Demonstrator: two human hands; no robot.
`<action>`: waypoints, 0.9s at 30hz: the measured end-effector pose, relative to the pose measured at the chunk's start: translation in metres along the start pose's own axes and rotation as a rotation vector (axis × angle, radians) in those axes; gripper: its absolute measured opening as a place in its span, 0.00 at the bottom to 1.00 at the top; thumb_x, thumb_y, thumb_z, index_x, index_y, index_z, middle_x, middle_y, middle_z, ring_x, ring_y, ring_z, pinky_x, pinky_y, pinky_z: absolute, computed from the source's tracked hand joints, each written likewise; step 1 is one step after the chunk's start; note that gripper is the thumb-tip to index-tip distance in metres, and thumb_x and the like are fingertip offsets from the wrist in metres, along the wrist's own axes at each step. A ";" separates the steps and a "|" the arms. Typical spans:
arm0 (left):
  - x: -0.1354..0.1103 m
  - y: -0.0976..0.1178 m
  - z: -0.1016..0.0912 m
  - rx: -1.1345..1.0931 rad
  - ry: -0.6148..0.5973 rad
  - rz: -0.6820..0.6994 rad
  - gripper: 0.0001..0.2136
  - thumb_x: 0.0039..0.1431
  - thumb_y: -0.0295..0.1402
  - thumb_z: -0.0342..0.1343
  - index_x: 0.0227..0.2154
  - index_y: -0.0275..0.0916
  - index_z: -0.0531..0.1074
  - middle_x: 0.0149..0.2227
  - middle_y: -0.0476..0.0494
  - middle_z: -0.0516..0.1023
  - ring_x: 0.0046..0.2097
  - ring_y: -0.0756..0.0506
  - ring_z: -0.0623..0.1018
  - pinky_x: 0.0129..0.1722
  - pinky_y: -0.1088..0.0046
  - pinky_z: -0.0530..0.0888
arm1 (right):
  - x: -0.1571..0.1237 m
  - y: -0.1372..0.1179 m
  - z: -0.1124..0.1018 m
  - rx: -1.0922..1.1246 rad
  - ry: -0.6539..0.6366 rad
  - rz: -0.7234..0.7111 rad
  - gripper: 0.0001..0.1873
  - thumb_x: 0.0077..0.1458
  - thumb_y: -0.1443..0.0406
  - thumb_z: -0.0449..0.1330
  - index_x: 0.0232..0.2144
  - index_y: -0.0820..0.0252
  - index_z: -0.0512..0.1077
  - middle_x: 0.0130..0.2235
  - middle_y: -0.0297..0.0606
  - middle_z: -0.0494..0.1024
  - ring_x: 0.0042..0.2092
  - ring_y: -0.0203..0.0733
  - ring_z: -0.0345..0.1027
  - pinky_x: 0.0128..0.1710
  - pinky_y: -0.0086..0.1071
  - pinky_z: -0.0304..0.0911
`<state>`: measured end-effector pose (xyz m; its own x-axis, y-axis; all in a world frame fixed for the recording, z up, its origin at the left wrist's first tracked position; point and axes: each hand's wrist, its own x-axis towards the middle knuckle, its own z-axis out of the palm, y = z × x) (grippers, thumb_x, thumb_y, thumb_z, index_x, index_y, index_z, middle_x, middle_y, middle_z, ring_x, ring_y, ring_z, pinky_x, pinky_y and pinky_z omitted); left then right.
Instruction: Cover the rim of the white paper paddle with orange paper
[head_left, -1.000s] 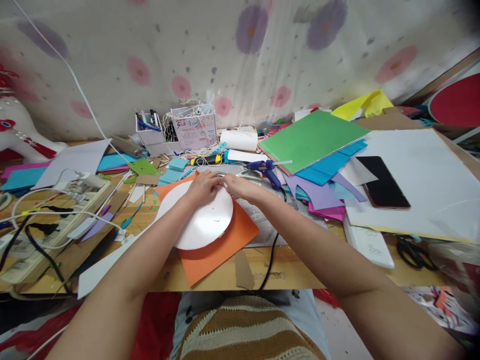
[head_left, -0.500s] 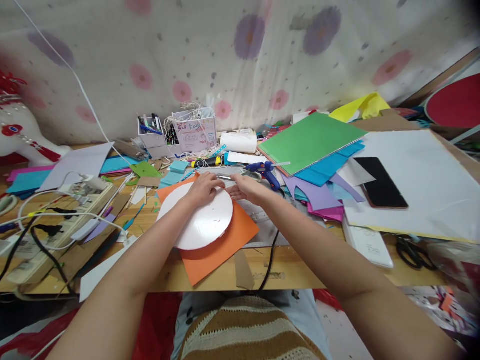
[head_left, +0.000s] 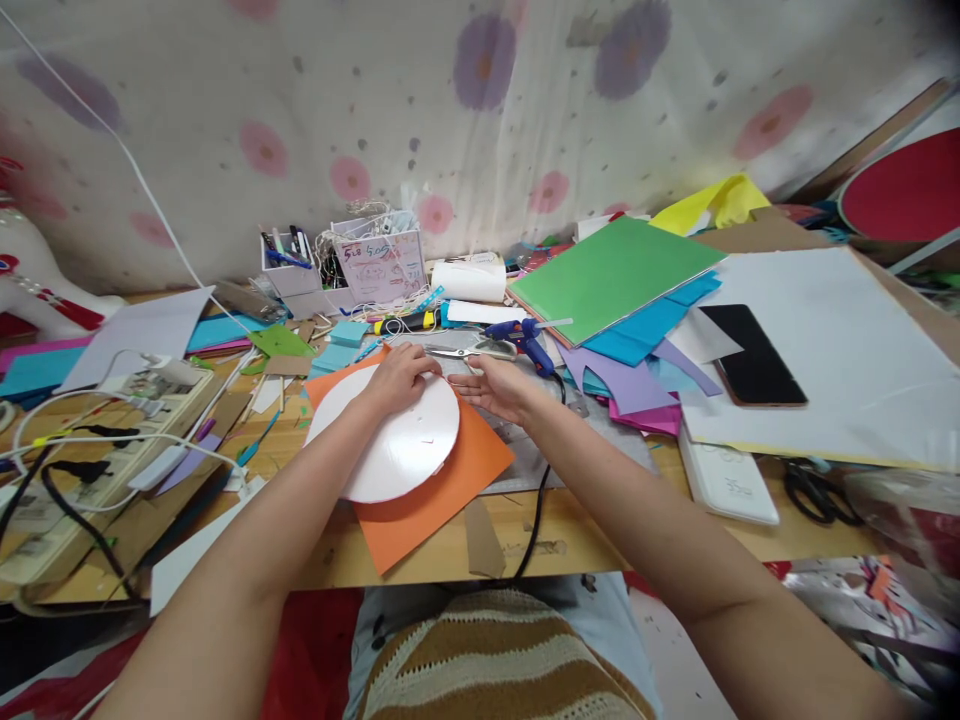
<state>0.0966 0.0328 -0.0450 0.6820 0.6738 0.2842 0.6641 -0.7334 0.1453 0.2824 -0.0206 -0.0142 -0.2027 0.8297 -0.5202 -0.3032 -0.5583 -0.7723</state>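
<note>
A white paper disc (head_left: 390, 440) lies on an orange sheet (head_left: 442, 490) at the desk's front edge. My left hand (head_left: 397, 378) rests on the disc's far rim, its fingers curled down onto the paper. My right hand (head_left: 499, 388) hovers just right of the disc with the fingers stretched out and nothing in it. Silver scissors (head_left: 472, 350) lie just beyond both hands, and a blue glue gun (head_left: 525, 338) lies next to them.
Green and blue paper sheets (head_left: 615, 275) are stacked at the right, with a black phone (head_left: 750, 368) on a large white board (head_left: 840, 350). A power strip with cables (head_left: 97, 440) sits on the left. Pen holders (head_left: 345, 265) stand at the back. Black scissors (head_left: 817, 492) lie near the right edge.
My right hand has drawn away from the disc's rim to the right and opened. The left hand stays on the disc.
</note>
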 end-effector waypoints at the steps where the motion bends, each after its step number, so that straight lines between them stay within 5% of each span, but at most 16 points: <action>1: 0.000 0.000 0.000 0.000 -0.004 0.004 0.17 0.45 0.17 0.45 0.34 0.41 0.73 0.30 0.44 0.67 0.38 0.44 0.65 0.40 0.65 0.64 | 0.001 0.002 -0.002 -0.010 0.020 -0.001 0.13 0.57 0.65 0.45 0.45 0.61 0.59 0.37 0.43 0.76 0.28 0.33 0.70 0.35 0.29 0.66; 4: 0.000 0.001 -0.002 0.002 -0.005 0.009 0.17 0.46 0.17 0.45 0.34 0.40 0.73 0.30 0.44 0.67 0.38 0.43 0.65 0.40 0.65 0.64 | 0.004 0.010 -0.009 -0.066 0.029 -0.004 0.17 0.58 0.63 0.45 0.49 0.61 0.59 0.45 0.45 0.74 0.30 0.32 0.70 0.39 0.30 0.66; 8: -0.001 0.002 -0.003 0.003 0.002 0.011 0.17 0.45 0.17 0.45 0.33 0.40 0.73 0.30 0.44 0.67 0.37 0.43 0.65 0.40 0.65 0.64 | 0.005 0.022 -0.013 -0.089 -0.131 -0.013 0.25 0.59 0.56 0.44 0.55 0.62 0.57 0.54 0.44 0.68 0.45 0.37 0.70 0.52 0.35 0.59; 14: -0.001 0.001 -0.002 0.007 0.040 0.008 0.18 0.44 0.17 0.45 0.33 0.40 0.73 0.29 0.44 0.66 0.37 0.44 0.66 0.38 0.66 0.64 | 0.002 0.035 -0.010 -0.250 -0.284 -0.234 0.30 0.59 0.50 0.43 0.58 0.59 0.58 0.60 0.36 0.60 0.62 0.39 0.49 0.62 0.37 0.41; 20: -0.001 0.000 -0.001 0.005 0.075 0.021 0.17 0.43 0.17 0.45 0.32 0.40 0.73 0.29 0.44 0.66 0.36 0.44 0.67 0.38 0.66 0.65 | 0.000 0.037 -0.008 -0.527 -0.185 -0.368 0.37 0.57 0.47 0.44 0.62 0.60 0.50 0.63 0.34 0.50 0.65 0.41 0.39 0.64 0.39 0.32; 27: -0.001 0.002 0.001 -0.039 0.090 0.002 0.16 0.42 0.17 0.46 0.30 0.39 0.73 0.28 0.45 0.68 0.36 0.45 0.67 0.39 0.67 0.65 | 0.000 0.037 -0.009 -0.606 -0.150 -0.444 0.34 0.55 0.47 0.47 0.59 0.57 0.56 0.63 0.33 0.52 0.64 0.43 0.40 0.64 0.41 0.30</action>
<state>0.0969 0.0308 -0.0459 0.6519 0.6627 0.3686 0.6490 -0.7390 0.1809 0.2798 -0.0414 -0.0460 -0.3185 0.9434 -0.0922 0.1689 -0.0393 -0.9848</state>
